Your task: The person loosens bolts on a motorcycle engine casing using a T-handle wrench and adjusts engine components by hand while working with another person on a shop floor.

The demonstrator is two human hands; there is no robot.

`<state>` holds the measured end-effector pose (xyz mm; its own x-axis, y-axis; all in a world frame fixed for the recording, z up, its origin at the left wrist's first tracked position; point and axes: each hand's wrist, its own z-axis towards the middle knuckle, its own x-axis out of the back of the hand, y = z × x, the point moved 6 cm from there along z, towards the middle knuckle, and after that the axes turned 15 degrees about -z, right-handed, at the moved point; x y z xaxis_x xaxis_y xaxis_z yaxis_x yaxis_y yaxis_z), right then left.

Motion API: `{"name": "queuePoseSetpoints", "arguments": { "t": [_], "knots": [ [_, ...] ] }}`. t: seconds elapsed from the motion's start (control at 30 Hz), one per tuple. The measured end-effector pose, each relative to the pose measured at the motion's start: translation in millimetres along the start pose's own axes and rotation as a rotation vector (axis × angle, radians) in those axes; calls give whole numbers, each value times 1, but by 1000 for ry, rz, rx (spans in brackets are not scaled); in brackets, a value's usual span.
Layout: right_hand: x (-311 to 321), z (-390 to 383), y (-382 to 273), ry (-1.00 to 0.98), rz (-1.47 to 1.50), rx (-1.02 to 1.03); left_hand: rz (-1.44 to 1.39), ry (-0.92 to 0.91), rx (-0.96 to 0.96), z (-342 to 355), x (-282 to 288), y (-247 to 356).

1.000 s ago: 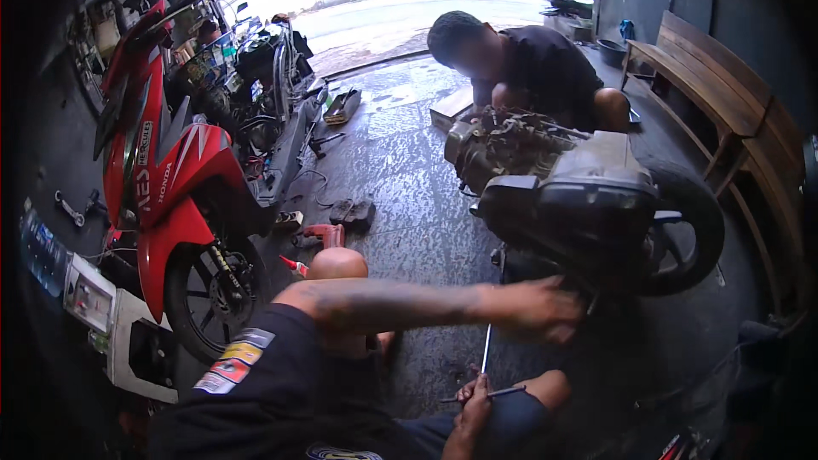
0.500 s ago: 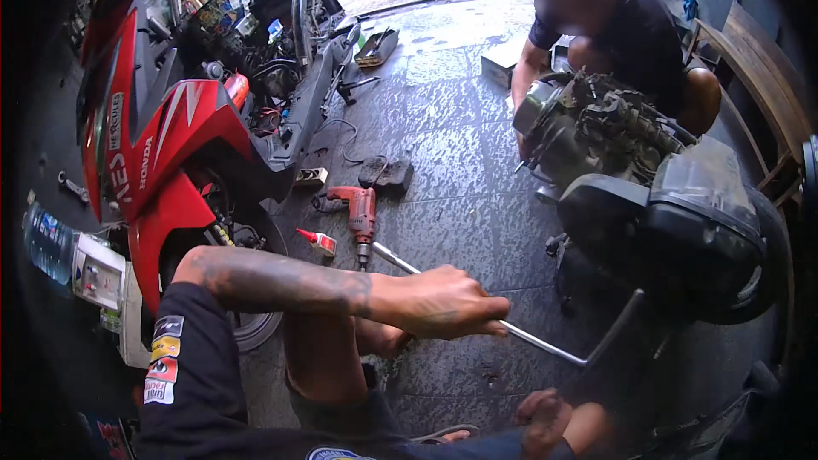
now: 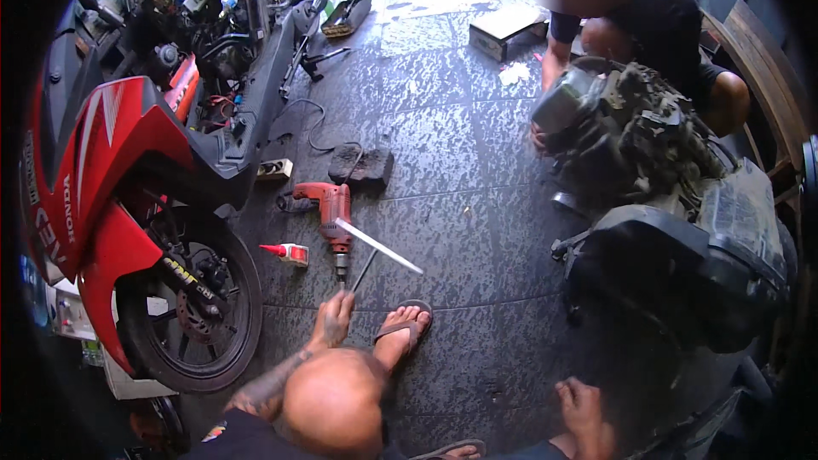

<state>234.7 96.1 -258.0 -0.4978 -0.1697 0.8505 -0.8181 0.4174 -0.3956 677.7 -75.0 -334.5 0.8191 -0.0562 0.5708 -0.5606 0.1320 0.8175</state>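
Note:
My left hand [image 3: 334,320], by the tip of the red power drill [image 3: 336,209] on the floor, is wrapped round an angled metal bar [image 3: 388,250]. A thin dark length of the bar leaves my fist toward the silver length, which slants across in front of the drill. Whether they meet in an L or a T I cannot tell. My right hand [image 3: 582,409] is low at the right with its fingers curled in; nothing shows in it. A small white bottle with a red nozzle [image 3: 292,254] lies left of the drill.
On the left stands a red motorbike [image 3: 128,170] with its front wheel. A person [image 3: 635,4] squats at the far right by a dirty engine unit [image 3: 656,136]. A dark block [image 3: 366,170] and a power socket [image 3: 274,169] lie beyond the drill. My sandalled foot [image 3: 399,328] is near my left hand.
My left hand has swung left and down toward the drill, carrying the metal bar. My view has shifted, and the left forearm no longer crosses the middle. My right hand remains low with curled fingers.

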Motion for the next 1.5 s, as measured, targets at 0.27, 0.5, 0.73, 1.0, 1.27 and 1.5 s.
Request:
{"name": "queuePoseSetpoints", "arguments": {
  "t": [0.27,0.5,0.73,1.0,1.27,1.5],
  "knots": [
    [-17,51,34,-194,-379,-107,5,91,614,-139,24,-98],
    [-19,69,36,-250,-600,-104,42,74,630,-163,51,-129],
    [-33,94,57,-230,-560,-107,209,-27,739,-172,66,-170],
    [-14,105,20,-255,-589,-108,210,-42,277,-65,41,-96],
    [-9,98,13,-221,-611,-147,123,-104,48,170,-121,-55],
    [-18,72,34,-192,-748,46,285,-188,148,218,-174,-96]
  ]
}}
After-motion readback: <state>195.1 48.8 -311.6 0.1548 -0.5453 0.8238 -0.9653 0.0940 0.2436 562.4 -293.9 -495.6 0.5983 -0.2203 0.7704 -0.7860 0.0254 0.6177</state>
